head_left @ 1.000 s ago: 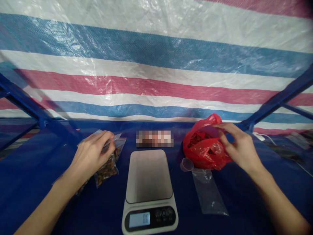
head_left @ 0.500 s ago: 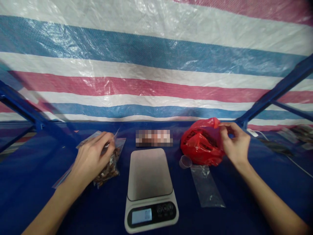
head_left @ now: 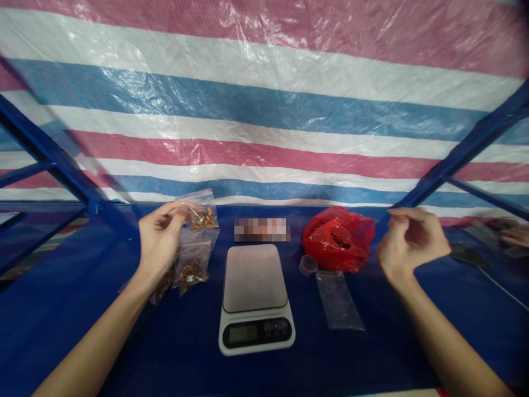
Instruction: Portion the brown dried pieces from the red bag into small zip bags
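Fingers of the left hand [head_left: 161, 231] are pinched on the left side of a small clear zip bag [head_left: 203, 219] of brown dried pieces, just beyond other filled bags [head_left: 192, 271] lying on the blue table [head_left: 182, 347]; whether it touches them I cannot tell. It should be light and limp, the thin film rather slick, with loose contents that would slide to whichever end hangs lower. A firm pinch on the flat strip near the seal ought to serve best, since squeezing the filled part might crumble the pieces if they are brittle. The right hand [head_left: 413, 242] is loosely curled just beside the red plastic bag [head_left: 339, 242], seemingly apart from it, with nothing visible in its grasp; whether thumb and fingertips meet I cannot tell. That bag looks soft and crumpled, likely to fold under pressure, so its gathered upper edge seems the better hold. Near it are a small clear cup [head_left: 308, 266] and a flat clear bag [head_left: 339, 302], with the kitchen scale [head_left: 256, 284] standing between the two hands.
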{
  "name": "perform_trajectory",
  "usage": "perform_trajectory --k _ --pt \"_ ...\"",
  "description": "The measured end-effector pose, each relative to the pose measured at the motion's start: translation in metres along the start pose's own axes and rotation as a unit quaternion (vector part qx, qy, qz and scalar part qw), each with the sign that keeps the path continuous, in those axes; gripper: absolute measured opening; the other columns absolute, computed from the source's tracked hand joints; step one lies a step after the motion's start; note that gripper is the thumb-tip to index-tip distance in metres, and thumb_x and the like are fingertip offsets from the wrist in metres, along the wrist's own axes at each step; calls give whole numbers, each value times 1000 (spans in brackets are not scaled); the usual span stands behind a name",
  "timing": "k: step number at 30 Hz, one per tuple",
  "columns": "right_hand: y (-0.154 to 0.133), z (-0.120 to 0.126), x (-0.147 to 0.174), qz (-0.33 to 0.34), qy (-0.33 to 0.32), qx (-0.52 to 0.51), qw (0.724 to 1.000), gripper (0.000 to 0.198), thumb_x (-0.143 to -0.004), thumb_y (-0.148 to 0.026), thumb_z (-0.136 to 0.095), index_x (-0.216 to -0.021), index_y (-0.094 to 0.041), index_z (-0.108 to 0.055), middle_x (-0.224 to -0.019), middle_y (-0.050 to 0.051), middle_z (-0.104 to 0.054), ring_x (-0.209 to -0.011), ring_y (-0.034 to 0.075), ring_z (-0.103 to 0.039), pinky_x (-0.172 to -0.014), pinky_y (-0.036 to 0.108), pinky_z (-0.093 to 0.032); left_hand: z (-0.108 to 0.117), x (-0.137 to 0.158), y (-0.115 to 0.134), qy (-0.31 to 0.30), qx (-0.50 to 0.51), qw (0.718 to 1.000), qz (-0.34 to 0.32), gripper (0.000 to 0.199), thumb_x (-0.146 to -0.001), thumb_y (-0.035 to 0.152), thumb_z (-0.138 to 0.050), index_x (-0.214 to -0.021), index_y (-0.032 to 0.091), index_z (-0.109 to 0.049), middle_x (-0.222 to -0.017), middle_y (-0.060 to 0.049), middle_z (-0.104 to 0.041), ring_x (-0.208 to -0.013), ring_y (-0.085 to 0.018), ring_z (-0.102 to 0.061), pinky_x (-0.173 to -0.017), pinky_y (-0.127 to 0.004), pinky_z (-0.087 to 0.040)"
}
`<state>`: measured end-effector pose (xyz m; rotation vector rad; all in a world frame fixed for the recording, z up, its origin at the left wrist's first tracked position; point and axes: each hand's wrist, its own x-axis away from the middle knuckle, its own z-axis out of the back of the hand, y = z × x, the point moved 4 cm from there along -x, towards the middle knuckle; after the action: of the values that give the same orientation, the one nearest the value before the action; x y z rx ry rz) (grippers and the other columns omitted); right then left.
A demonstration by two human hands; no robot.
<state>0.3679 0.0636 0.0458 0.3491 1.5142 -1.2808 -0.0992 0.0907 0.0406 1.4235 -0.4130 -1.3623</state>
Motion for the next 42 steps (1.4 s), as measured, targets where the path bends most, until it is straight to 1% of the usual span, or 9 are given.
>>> perform_trajectory --k 4,8,13,17,20,22,28,33,42 --pt "-100 -44 -14 65 -242 -95 963 25 -103 -40 -57 -112 -27 -76 -101 10 -73 -89 28 -67 -81 43 -53 -33 -21 44 -128 -7 991 -42 31 -99 40 -59 -76 21 -68 -65 3 -64 -59 -13 -58 -56 -26 -47" --pt "-164 -111 -26 66 -452 -265 849 29 -102 -47 -64 -100 -21 -76 -94 5 -71 -88 20 -63 -79 33 -49 -74 -29 85 -286 51 954 -72 29 -102 46 -57 -85 22 -59 -61 6 -56 -46 -9 -50 -45 -23 -37" --pt "-158 -151 -29 -57 -537 -386 748 39 -91 -52 -77 -74 -18 -70 -68 -1 -64 -63 12 -52 -61 27 -40 -95 -32 82 -344 122 931 -34 30 -100 52 -60 -93 22 -58 -58 8 -52 -43 -9 -48 -44 -22 -33" --pt "-139 -154 -19 -132 -608 -383 683 27 -81 -42 -87 -80 -17 -77 -71 1 -72 -64 13 -61 -63 27 -47 -99 -41 73 -362 40 925 -104 26 -99 43 -62 -89 20 -65 -73 2 -64 -66 -13 -60 -61 -25 -44" --pt "-127 -158 -17 -169 -590 -386 689 25 -78 -40 -90 -79 -17 -80 -72 2 -75 -63 13 -63 -62 27 -48 -95 -51 77 -237 -35 952 -191 15 -95 35 -65 -97 20 -68 -99 -3 -72 -96 -18 -65 -82 -30 -49" --pt "-121 -164 -16 -184 -569 -392 699 28 -77 -43 -90 -73 -17 -79 -69 2 -74 -60 12 -60 -59 26 -46 -94 -55 79 -166 -46 967 -188 20 -98 37 -62 -89 20 -66 -90 -2 -70 -90 -17 -63 -79 -29 -48" --pt "-118 -180 -5 -208 -554 -404 697 33 -73 -44 -93 -67 -18 -74 -58 -1 -66 -55 10 -55 -54 26 -40 -121 -42 66 -390 78 917 -32 57 -105 54 -48 -67 17 -69 -62 -3 -68 -61 -14 -62 -60 -27 -44" --pt "-122 -183 3 -207 -579 -403 678 33 -70 -44 -96 -73 -18 -75 -62 0 -69 -57 13 -58 -55 26 -45 -130 -35 50 -426 134 892 70 44 -101 52 -56 -88 17 -79 -69 -6 -75 -61 -15 -69 -55 -24 -46" --pt "-118 -185 6 -182 -602 -398 668 33 -80 -43 -90 -71 -19 -70 -60 -2 -66 -58 12 -58 -60 27 -47 -131 -35 44 -440 141 882 94 35 -98 42 -58 -86 15 -78 -81 -9 -79 -69 -16 -72 -59 -25 -52"
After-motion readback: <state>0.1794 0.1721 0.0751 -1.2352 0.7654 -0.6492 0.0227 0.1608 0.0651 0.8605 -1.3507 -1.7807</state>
